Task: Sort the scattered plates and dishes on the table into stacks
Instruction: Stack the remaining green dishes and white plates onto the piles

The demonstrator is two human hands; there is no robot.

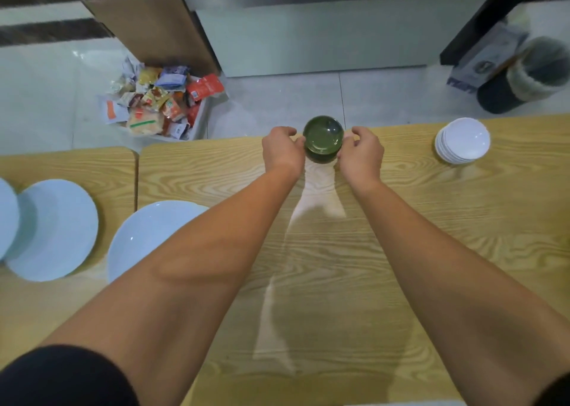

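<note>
The left hand point(282, 148) and right hand point(361, 152) grip the stack of small dark green glossy bowls point(323, 137) at the far edge of the light wooden surface point(339, 267), both curled round it, likely straightening it. Next, the big pale blue plates point(52, 230) probably need stacking.

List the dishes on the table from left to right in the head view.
Cut-off blue plate → second blue plate → third blue plate → green stack → white stack.
</note>
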